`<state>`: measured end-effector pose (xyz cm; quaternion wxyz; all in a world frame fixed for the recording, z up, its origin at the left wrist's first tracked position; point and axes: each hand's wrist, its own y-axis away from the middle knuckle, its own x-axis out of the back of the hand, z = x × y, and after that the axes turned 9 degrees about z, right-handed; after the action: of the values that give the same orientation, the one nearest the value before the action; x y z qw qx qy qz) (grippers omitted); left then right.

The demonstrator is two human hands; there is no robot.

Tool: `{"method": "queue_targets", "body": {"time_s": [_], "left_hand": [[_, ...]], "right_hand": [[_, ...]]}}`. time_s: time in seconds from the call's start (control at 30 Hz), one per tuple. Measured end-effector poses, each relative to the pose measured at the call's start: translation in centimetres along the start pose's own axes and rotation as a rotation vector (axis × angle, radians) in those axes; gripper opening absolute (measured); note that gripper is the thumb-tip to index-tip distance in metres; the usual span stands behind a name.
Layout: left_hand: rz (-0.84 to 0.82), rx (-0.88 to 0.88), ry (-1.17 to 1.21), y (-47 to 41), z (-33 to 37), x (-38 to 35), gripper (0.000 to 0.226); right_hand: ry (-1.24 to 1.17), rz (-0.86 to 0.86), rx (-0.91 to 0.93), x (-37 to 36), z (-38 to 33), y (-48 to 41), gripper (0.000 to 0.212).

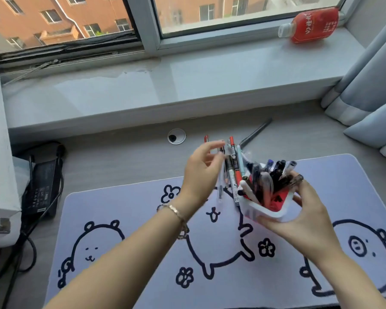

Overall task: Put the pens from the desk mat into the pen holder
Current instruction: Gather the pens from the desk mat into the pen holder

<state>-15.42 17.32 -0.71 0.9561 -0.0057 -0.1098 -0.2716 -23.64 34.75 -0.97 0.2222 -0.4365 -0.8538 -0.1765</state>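
Desk mat [125,206] on worktop looks clear of pens. My right hand [308,210] grips the pen holder [267,209], lifted and tilted; left hand [201,172] clutches a bunch of pens [232,172]. Next: feed them in w/o spilling.

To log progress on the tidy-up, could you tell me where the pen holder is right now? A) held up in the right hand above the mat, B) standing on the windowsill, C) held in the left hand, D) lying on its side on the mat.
A: the right hand cups the holder from below, tilted and full of pens, above the mat, while the left hand holds a bunch of pens beside it.
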Motion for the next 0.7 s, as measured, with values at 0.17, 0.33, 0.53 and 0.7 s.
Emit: {"method": "queue_targets", "body": {"time_s": [0.17, 0.33, 0.53, 0.7], "left_hand": [[0.045, 0.299, -0.326, -4.4, -4.9, -1.6, 0.03], [-0.18, 0.227, -0.848, -4.4, -7.3, -4.0, 0.038], [-0.117, 0.181, -0.938, -3.5, -7.9, -5.2, 0.03], [-0.046, 0.199, -0.697, -2.7, -8.7, -3.7, 0.031]], "right_hand": [[0.01, 0.082, -0.082, 1.6, 1.2, -1.3, 0.075], [0.046, 0.086, -0.136, 2.0, 2.3, -1.8, 0.08], [0.028, 0.061, -0.145, 1.2, 2.2, -1.8, 0.085], [0.0, 0.031, -0.105, 0.7, 1.5, -1.2, 0.084]]}}
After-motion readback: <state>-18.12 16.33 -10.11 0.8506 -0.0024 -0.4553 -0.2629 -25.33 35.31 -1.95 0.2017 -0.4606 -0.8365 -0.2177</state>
